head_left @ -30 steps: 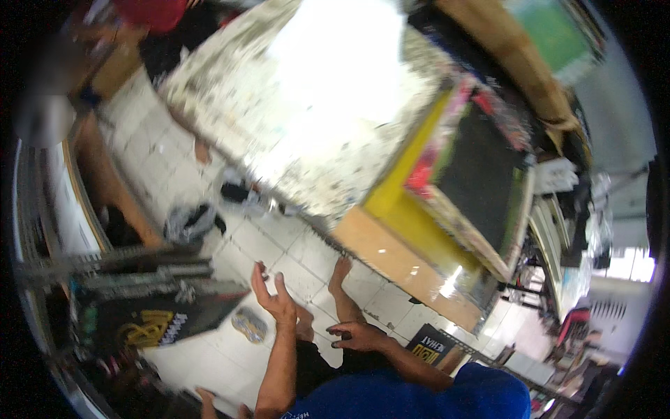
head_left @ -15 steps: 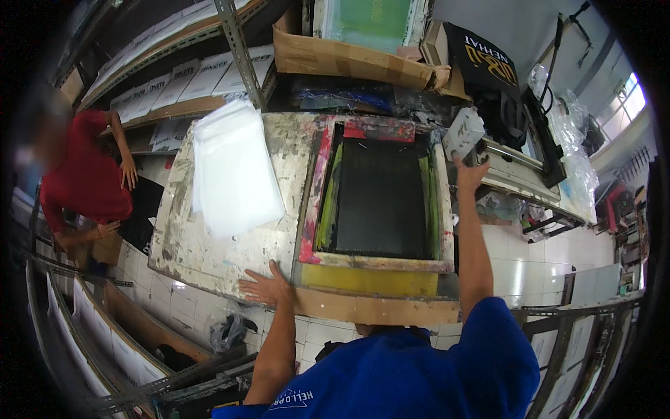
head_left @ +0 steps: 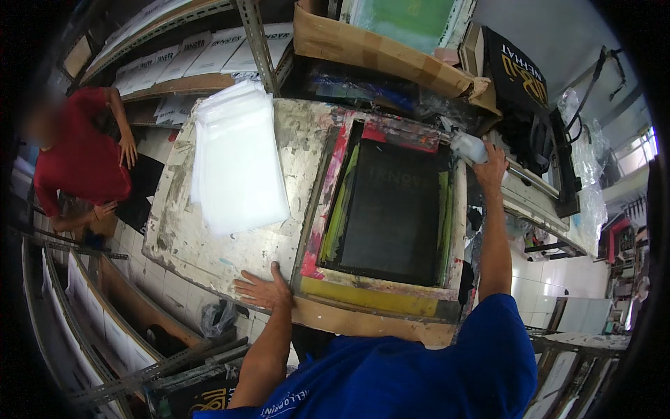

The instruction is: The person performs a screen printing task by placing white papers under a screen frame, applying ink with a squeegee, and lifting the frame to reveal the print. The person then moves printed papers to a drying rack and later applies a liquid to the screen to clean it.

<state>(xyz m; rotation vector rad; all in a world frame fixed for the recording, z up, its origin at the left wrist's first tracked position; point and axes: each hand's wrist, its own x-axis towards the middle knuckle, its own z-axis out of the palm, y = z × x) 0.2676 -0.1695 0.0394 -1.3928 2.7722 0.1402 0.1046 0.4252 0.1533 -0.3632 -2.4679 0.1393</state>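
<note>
My left hand (head_left: 264,288) lies spread on the near edge of the worn, paint-stained table (head_left: 174,202), holding nothing. At the far right corner of the screen-printing frame (head_left: 363,283), my right hand (head_left: 493,166) is closed around a whitish container (head_left: 469,149), which is tilted and partly hidden by the fingers. The frame's mesh (head_left: 391,216) is dark, with faint lettering and yellow-green strips down both sides. Left of the frame rests a stack of white translucent plastic sheets or bags (head_left: 241,160).
A person in a red shirt (head_left: 84,153) stands at the left. Shelves (head_left: 202,84) with white printed sheets run behind the table. A cardboard box (head_left: 391,56) sits beyond the frame, a side bench (head_left: 544,202) at the right, and racks (head_left: 105,307) at the lower left.
The container in my right hand has tipped over from a more upright pose. My left hand stays flat on the table edge. The whole view has turned slightly.
</note>
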